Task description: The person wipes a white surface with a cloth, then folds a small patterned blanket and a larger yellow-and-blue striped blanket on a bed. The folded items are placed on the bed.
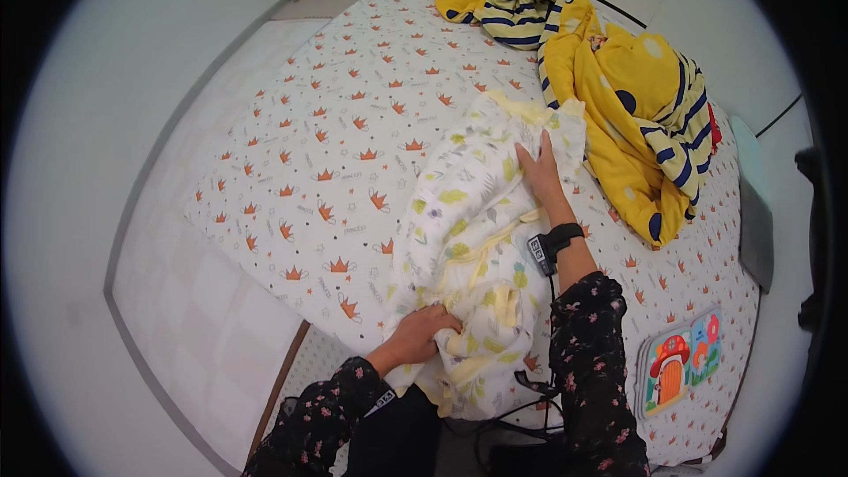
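Note:
A white, leaf-printed cotton garment (457,195) with pale yellow trim lies rumpled on the bed before me. Its near part is bunched in folds, and its far end spreads toward a yellow quilt. My left hand (424,334) grips the bunched fabric near the bed's front edge, fingertips partly hidden in the folds. Farther up, my right hand (543,175) rests on the garment near its far yellow border, thumb and forefinger spread apart. A black strap with a small device (544,253) circles my right wrist.
The bed has a white crown-print sheet (344,179). A yellow quilt with navy-striped parts (616,99) is heaped at the far right. A colourful children's cloth book (679,364) lies at the near right. Black cables (523,414) hang by my lap. A grey-edged pale mat (218,318) borders the left.

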